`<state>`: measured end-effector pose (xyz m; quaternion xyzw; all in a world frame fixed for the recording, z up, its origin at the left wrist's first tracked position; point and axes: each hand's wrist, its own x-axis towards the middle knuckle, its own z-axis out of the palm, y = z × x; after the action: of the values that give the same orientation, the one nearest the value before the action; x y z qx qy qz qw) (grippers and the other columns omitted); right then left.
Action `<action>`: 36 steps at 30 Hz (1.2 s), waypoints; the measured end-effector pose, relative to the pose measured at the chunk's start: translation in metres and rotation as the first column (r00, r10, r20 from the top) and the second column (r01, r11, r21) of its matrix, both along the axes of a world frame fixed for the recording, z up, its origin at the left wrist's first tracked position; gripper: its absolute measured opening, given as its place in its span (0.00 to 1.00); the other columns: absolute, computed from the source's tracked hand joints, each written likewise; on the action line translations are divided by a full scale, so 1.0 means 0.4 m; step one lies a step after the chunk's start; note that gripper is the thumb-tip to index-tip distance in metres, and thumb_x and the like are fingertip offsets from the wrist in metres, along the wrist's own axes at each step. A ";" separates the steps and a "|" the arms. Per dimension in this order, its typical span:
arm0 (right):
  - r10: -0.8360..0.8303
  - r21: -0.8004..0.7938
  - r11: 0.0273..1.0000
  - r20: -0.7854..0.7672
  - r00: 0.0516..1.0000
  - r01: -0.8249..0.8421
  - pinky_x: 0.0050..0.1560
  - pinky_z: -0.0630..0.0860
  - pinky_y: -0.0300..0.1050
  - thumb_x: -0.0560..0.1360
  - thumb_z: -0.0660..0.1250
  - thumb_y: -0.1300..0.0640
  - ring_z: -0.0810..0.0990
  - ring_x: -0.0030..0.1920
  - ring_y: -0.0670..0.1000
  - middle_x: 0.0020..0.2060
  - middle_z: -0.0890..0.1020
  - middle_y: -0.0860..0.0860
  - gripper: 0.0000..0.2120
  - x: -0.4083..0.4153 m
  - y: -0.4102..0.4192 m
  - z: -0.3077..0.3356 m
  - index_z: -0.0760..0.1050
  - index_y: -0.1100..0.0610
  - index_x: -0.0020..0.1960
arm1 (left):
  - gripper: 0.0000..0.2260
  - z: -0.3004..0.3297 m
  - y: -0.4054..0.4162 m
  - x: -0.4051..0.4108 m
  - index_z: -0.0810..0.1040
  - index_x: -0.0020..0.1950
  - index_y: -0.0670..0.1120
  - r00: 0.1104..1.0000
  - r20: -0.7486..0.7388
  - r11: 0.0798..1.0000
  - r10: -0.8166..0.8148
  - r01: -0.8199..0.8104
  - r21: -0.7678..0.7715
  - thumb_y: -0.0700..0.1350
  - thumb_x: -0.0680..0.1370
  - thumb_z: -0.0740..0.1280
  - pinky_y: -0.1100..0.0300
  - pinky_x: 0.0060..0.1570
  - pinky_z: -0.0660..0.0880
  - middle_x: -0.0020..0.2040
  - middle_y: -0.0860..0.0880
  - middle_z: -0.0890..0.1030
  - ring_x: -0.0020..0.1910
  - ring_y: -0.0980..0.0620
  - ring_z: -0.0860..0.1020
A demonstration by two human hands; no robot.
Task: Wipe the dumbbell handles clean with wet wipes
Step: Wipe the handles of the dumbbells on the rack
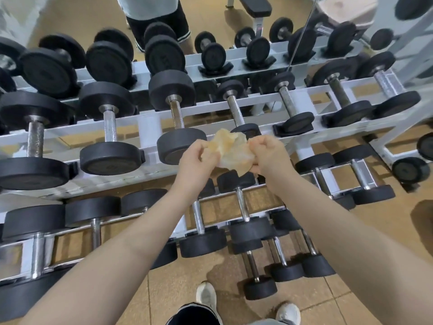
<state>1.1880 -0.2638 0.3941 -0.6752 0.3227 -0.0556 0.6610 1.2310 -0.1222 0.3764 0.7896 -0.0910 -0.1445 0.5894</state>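
A crumpled wet wipe (230,150), stained orange-brown, is stretched between my two hands in front of the rack. My left hand (199,159) pinches its left edge and my right hand (269,156) pinches its right edge. Directly behind the wipe lie two black dumbbells on the middle shelf, one with a rusty handle (176,113) and one with a steel handle (236,111). The wipe touches no handle.
A white three-tier rack (150,127) holds several black dumbbells, big at the left, small at the right. Small dumbbells (257,282) stand on the tan floor near my shoes (207,299). A mirror behind the rack shows a person's legs (159,22) and a bench.
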 end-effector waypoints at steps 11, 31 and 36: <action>0.255 0.233 0.935 0.088 0.963 -0.269 0.49 0.78 0.46 0.75 0.67 0.52 0.81 0.50 0.55 0.49 0.81 0.58 0.16 -0.064 -0.229 -0.016 0.75 0.62 0.55 | 0.08 -0.035 -0.260 -0.100 0.72 0.41 0.46 0.810 0.509 0.924 -0.291 0.100 0.369 0.49 0.75 0.64 0.49 0.38 0.69 0.38 0.51 0.70 0.36 0.53 0.69; 0.176 -0.056 0.982 -0.101 0.979 -0.182 0.28 0.72 0.36 0.75 0.67 0.62 0.74 0.28 0.51 0.28 0.78 0.51 0.04 0.307 -0.424 -0.132 0.73 0.55 0.43 | 0.18 -0.104 -0.343 0.256 0.68 0.69 0.46 0.960 0.148 0.820 -0.238 0.117 0.561 0.46 0.79 0.61 0.59 0.60 0.66 0.65 0.47 0.74 0.63 0.49 0.72; 0.279 -0.648 0.723 -0.041 0.959 -0.238 0.40 0.68 0.32 0.76 0.61 0.66 0.75 0.44 0.50 0.46 0.78 0.53 0.10 0.515 -0.404 -0.183 0.78 0.57 0.50 | 0.22 -0.166 -0.347 0.392 0.70 0.67 0.47 0.939 -0.056 0.762 -0.340 0.310 0.568 0.48 0.74 0.69 0.55 0.62 0.69 0.64 0.47 0.75 0.62 0.48 0.73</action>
<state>1.3940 -0.4256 0.3211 -0.8978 0.1665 -0.0906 0.3976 1.3878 -0.2612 0.3101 0.9045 -0.1937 -0.2450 0.2904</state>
